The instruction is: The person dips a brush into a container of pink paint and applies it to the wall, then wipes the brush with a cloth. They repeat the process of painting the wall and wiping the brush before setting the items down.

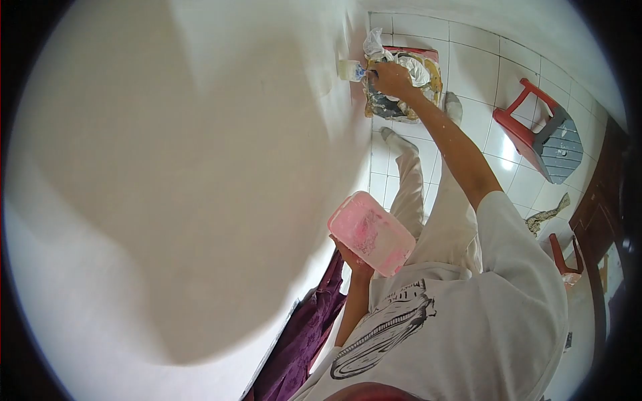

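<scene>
Right now your right hand (391, 79) is stretched out at arm's length, fingers wrapped tight around the handle of a small paint roller (350, 69). The roller's pale sleeve sits against the white wall (187, 187), low down near where the wall meets the tiled floor (481, 60). Your left hand (351, 257) is drawn in close to your chest, cupping a pink tray (371, 232) from underneath; the tray is tilted, its inside smeared with whitish paint. The tray and the roller are well apart.

Just beyond your right hand, a paint-stained bucket lined with a crumpled plastic bag (408, 73) stands on the floor, close to the wall. Your legs in pale trousers (435, 200) run down toward it. Farther off on the tiles, a red stool with a grey seat (545, 134) lies tipped on its side. A purple cloth (311, 327) hangs near the wall beneath your left elbow.
</scene>
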A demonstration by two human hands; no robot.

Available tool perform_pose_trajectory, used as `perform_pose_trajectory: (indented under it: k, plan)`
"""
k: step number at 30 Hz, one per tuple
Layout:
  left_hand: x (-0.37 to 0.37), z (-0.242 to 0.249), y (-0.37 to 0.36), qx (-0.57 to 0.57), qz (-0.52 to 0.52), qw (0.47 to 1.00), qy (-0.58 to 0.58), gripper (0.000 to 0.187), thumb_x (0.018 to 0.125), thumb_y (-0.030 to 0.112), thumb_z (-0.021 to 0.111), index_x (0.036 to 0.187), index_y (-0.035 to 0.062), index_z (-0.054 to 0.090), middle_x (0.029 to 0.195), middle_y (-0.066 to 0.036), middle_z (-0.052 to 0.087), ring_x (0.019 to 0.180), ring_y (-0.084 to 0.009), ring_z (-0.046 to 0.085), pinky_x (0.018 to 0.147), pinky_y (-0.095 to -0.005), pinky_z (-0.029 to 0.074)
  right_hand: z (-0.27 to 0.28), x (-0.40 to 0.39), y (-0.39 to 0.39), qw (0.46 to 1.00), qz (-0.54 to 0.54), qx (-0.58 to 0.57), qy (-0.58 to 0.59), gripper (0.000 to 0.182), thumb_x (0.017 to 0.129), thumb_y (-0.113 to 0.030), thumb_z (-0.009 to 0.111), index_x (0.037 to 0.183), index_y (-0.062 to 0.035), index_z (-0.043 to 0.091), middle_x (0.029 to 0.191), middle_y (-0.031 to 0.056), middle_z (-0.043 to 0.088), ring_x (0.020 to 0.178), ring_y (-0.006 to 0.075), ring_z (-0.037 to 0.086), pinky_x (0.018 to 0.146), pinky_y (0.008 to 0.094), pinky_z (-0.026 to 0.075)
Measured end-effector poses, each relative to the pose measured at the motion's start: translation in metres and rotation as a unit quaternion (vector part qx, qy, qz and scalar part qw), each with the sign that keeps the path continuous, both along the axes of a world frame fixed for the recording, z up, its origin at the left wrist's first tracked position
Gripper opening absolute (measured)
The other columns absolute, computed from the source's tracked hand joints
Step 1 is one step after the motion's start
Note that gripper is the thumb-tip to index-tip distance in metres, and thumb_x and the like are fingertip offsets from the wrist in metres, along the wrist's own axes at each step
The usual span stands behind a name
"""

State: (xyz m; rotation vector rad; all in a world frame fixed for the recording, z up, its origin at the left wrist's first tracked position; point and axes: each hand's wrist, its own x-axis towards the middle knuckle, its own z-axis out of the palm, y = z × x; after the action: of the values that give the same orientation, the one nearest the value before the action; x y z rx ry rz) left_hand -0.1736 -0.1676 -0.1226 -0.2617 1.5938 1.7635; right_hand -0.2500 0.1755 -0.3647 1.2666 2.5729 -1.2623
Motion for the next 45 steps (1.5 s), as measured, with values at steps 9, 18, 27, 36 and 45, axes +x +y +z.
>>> perform_pose_trajectory:
  k: [9, 18, 27, 36, 45]
  plan:
    - [0.001, -0.003, 0.007, 0.104, 0.098, 0.969, -0.202, 0.066, 0.100, 0.065, 0.034, 0.145, 0.0174, 0.040, 0.141, -0.006, 0.050, 0.126, -0.0260, 0.052, 0.105, -0.0455, 0.046, 0.166, 0.009, -0.015, 0.989, 0.044, -0.070, 0.125, 0.030, 0.094, -0.038, 0.060, 0.093, -0.0109, 0.073, 0.071, 0.0162, 0.068, 0.073, 0.0371, 0.068, 0.068, 0.0479, 0.054]
    - [-0.003, -0.007, -0.001, 0.061, 0.022, 0.997, -0.049, 0.067, 0.103, 0.058, 0.033, 0.153, 0.0131, 0.027, 0.147, -0.010, 0.042, 0.132, -0.0278, 0.047, 0.109, -0.0460, 0.043, 0.044, -0.003, -0.008, 0.990, 0.036, -0.055, 0.125, 0.031, 0.095, -0.042, 0.057, 0.103, -0.0156, 0.071, 0.079, 0.0142, 0.069, 0.076, 0.0351, 0.068, 0.069, 0.0464, 0.053]
    - [-0.003, -0.008, 0.011, 0.063, -0.051, 0.996, 0.036, 0.066, 0.104, 0.057, 0.032, 0.152, 0.0135, 0.027, 0.147, -0.009, 0.042, 0.131, -0.0270, 0.048, 0.109, -0.0448, 0.043, 0.076, -0.028, 0.000, 0.998, 0.062, 0.005, -0.006, 0.033, 0.094, -0.039, 0.057, 0.104, -0.0108, 0.071, 0.090, 0.0157, 0.072, 0.087, 0.0365, 0.069, 0.079, 0.0475, 0.054]
    - [-0.013, -0.007, 0.029, 0.110, 0.063, 0.976, -0.175, 0.069, 0.101, 0.065, 0.028, 0.149, 0.0156, 0.035, 0.144, -0.007, 0.047, 0.130, -0.0256, 0.049, 0.109, -0.0444, 0.043, 0.190, 0.003, 0.010, 0.967, 0.028, -0.058, 0.246, 0.032, 0.098, -0.041, 0.055, 0.095, -0.0139, 0.071, 0.068, 0.0131, 0.066, 0.069, 0.0371, 0.064, 0.067, 0.0483, 0.050]
    - [-0.019, 0.006, 0.024, 0.080, 0.010, 0.996, -0.042, 0.069, 0.101, 0.064, 0.028, 0.150, 0.0160, 0.032, 0.144, -0.007, 0.045, 0.130, -0.0256, 0.049, 0.110, -0.0438, 0.043, 0.002, -0.020, 0.039, 0.992, 0.053, -0.055, -0.101, 0.037, 0.093, -0.043, 0.056, 0.107, -0.0120, 0.072, 0.101, 0.0172, 0.072, 0.099, 0.0349, 0.069, 0.085, 0.0462, 0.054]
